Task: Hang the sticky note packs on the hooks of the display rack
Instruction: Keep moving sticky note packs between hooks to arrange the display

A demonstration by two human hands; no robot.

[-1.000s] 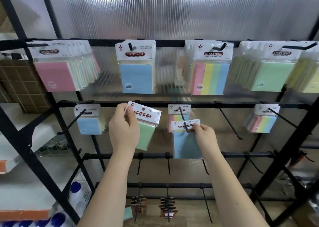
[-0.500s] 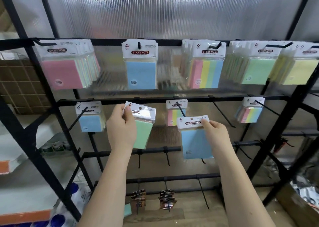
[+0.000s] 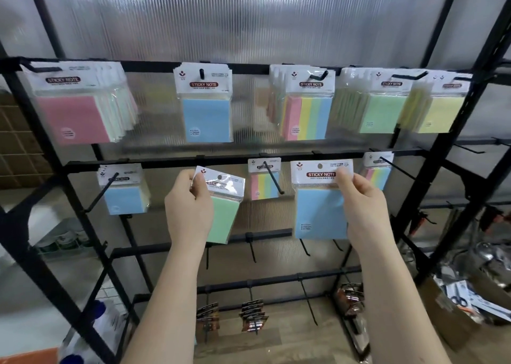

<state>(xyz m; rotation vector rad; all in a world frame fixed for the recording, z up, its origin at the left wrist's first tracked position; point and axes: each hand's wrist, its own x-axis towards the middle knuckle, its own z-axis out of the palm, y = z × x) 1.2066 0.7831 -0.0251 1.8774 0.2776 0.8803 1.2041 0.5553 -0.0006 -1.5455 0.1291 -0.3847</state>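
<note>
The left hand [image 3: 188, 209] pinches the white header of a green sticky note pack [image 3: 221, 214], tilted, in front of the display rack [image 3: 166, 161] at its middle bar; the right hand [image 3: 365, 209] pinches the header corner of a blue sticky note pack [image 3: 320, 214], held upright just right of a bare-tipped hook [image 3: 272, 177] carrying a small striped pack [image 3: 261, 184]; neither held pack is on a hook; further packs hang along the top bar, with a small blue pack [image 3: 124, 197] at far left.
</note>
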